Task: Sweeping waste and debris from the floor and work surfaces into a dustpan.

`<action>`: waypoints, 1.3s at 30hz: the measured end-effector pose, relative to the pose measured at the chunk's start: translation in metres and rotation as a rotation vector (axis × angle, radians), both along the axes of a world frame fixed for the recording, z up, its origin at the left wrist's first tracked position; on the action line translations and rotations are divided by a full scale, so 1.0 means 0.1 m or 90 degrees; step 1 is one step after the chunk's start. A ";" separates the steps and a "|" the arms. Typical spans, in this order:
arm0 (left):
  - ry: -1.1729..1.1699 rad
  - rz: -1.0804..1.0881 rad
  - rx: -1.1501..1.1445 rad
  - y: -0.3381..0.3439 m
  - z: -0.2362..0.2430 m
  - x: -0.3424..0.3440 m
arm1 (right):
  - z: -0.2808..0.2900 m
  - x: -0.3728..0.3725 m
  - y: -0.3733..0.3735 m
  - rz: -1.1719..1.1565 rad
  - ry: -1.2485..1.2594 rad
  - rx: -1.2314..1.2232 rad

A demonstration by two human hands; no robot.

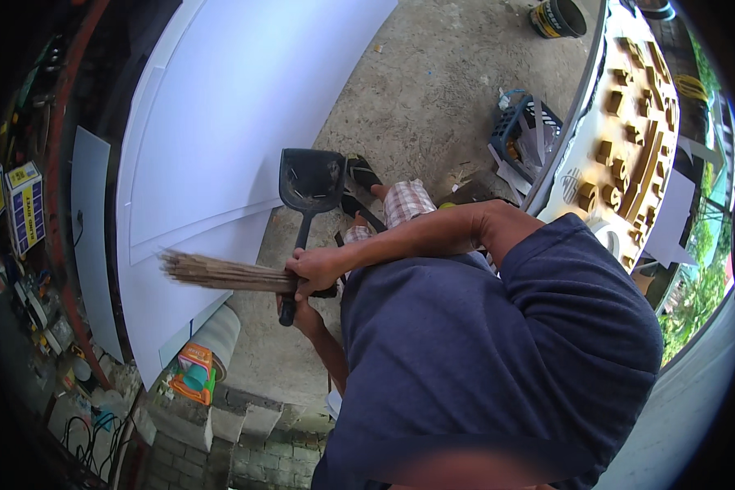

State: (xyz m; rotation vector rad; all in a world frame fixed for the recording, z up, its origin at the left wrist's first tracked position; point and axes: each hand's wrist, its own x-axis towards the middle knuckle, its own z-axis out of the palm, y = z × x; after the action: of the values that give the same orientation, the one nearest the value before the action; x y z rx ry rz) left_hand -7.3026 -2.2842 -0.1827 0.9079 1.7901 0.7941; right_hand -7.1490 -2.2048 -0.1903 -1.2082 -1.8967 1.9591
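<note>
Both my hands meet at the centre left, where a stick broom crosses the handle of a dustpan. My right hand, its arm reaching across from the upper right, is closed around the bound end of the stick broom. The broom's loose tips point left. Just below, my left hand is closed at the lower part of the dustpan's handle; its fingers are partly hidden. The black dustpan hangs out beyond my hands near my feet, with small bits of debris in its pan.
Large white sheets cover the left side. On the right, a long white board bears many brown cut pieces. A dark blue basket of scraps and a black bucket stand on the concrete floor. A rolled sheet lies lower left.
</note>
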 end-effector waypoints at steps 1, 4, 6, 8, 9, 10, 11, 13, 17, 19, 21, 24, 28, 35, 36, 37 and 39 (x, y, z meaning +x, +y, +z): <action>-0.047 -0.072 0.011 0.13 0.00 0.06 | -0.04 0.11 0.03 -0.012 -0.013 -0.035; -0.131 -0.153 0.063 0.54 -0.04 0.43 | -0.16 0.55 0.10 -0.088 0.022 -0.032; -0.203 -0.151 0.055 0.72 -0.10 0.63 | -0.07 0.78 0.08 -0.115 -0.019 0.001; -0.210 -0.219 0.049 0.92 -0.09 0.88 | -0.05 1.00 0.01 -0.191 -0.045 0.071; -0.219 -0.273 0.042 1.06 -0.04 1.10 | -0.02 1.17 0.02 -0.253 -0.078 0.139; -0.253 -0.303 0.002 1.17 0.02 1.32 | 0.00 1.35 0.03 -0.307 -0.072 0.106; -0.241 -0.317 0.004 1.24 0.04 1.47 | 0.03 1.48 0.06 -0.321 -0.061 0.111; -0.231 -0.420 0.062 1.48 0.01 1.86 | 0.08 1.86 0.11 -0.439 -0.068 0.162; -0.186 -0.562 0.106 1.98 -0.08 2.69 | 0.20 2.77 0.28 -0.572 0.010 0.025; -0.165 -0.650 0.131 2.21 -0.11 3.20 | 0.20 3.19 0.31 -0.653 0.066 -0.007; -0.171 -0.732 0.131 2.42 -0.12 3.73 | 0.29 3.57 0.30 -0.789 0.179 -0.070; -0.247 -0.804 0.091 2.72 -0.37 4.48 | 0.15 4.14 0.19 -0.927 0.223 -0.121; -0.264 -0.879 0.041 3.09 -0.75 5.48 | -0.36 4.78 -0.12 -1.216 0.215 -0.112; -0.203 -1.084 0.060 3.24 -1.79 7.31 | -1.67 5.38 -1.10 -1.571 0.205 -0.382; -0.205 -1.095 0.026 3.20 -1.98 7.52 | -1.96 5.37 -1.24 -1.633 0.267 -0.462; -0.205 -1.103 -0.004 3.18 -2.13 7.73 | -2.31 5.39 -1.40 -1.636 0.279 -0.469; -0.214 -1.103 -0.026 2.96 -2.50 8.09 | -3.00 5.49 -1.89 -1.756 0.134 -0.519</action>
State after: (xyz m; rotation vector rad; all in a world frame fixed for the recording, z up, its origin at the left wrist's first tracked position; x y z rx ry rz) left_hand -6.4936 -1.9879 -0.4324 1.6608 0.2711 -0.2495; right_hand -6.5999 -2.3937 -0.4898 -1.4782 1.1554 0.5072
